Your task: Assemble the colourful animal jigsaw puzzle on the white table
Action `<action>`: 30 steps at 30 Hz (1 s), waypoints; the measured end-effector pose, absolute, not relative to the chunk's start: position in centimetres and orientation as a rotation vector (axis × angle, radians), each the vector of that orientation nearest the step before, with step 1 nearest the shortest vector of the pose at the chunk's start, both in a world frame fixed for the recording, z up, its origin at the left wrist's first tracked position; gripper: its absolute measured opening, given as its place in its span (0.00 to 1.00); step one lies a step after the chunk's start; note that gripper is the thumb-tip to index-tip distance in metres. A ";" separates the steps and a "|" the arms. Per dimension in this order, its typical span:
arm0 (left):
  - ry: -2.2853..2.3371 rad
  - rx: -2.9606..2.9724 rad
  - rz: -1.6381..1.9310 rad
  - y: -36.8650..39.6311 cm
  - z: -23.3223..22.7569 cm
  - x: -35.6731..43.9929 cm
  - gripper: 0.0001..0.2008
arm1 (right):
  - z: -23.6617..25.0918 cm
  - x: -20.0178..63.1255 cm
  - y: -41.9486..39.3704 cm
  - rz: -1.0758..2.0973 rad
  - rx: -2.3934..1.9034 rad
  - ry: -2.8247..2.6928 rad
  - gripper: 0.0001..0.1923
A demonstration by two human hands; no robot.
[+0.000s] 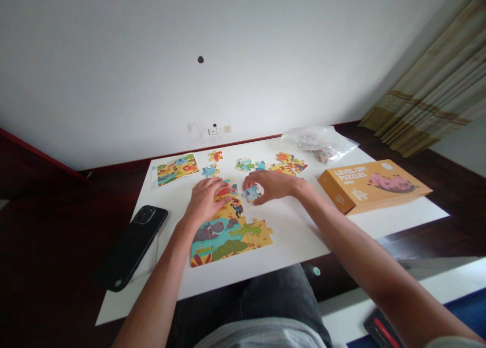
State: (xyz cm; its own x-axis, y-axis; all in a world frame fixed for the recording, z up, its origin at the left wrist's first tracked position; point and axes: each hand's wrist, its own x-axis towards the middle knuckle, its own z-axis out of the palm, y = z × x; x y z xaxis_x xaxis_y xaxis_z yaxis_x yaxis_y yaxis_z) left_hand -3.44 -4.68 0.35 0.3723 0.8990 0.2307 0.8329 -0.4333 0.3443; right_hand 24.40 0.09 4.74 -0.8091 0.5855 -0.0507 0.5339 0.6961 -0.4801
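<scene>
A partly joined jigsaw puzzle point(228, 239) with a hippo and a crocodile lies on the white table in front of me. My left hand point(207, 198) rests on its upper left part, thumb and fingers apart, covering some of the picture. Just right of the puzzle's upper edge, my right hand point(268, 185) has thumb and fingers around a light-blue puzzle piece point(251, 193). That piece is beside the joined part, with a small gap visible between them. Beyond my hands lie a blue loose piece point(210, 170), an orange piece point(216, 156) and a green piece point(245, 164).
A picture sheet point(176, 169) lies at the table's back left, and a black phone point(138, 246) at the left edge. Several joined yellow pieces point(290, 164) lie near a clear plastic bag point(321, 143). An orange puzzle box point(374, 185) stands at right.
</scene>
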 end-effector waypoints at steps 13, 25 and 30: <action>1.580 2.435 0.584 -4.9 0.4 -3.4 0.17 | 3.8 22.8 -0.3 0.702 -0.805 -2.795 0.19; 1.555 2.462 0.587 -4.7 -0.2 -3.7 0.20 | 5.3 21.1 -4.1 0.329 -1.149 -2.863 0.15; 1.563 2.452 0.589 -4.8 -0.1 -3.6 0.19 | 5.4 20.6 -4.6 0.265 -1.173 -2.859 0.14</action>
State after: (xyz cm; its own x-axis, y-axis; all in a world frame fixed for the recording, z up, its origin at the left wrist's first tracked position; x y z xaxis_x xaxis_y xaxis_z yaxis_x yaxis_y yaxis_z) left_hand -3.63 -4.76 -0.08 0.3707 0.8988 0.2339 0.8297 -0.4337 0.3515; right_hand 20.64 -4.57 5.43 -0.7131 0.7005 -0.0280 0.6937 0.6993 -0.1722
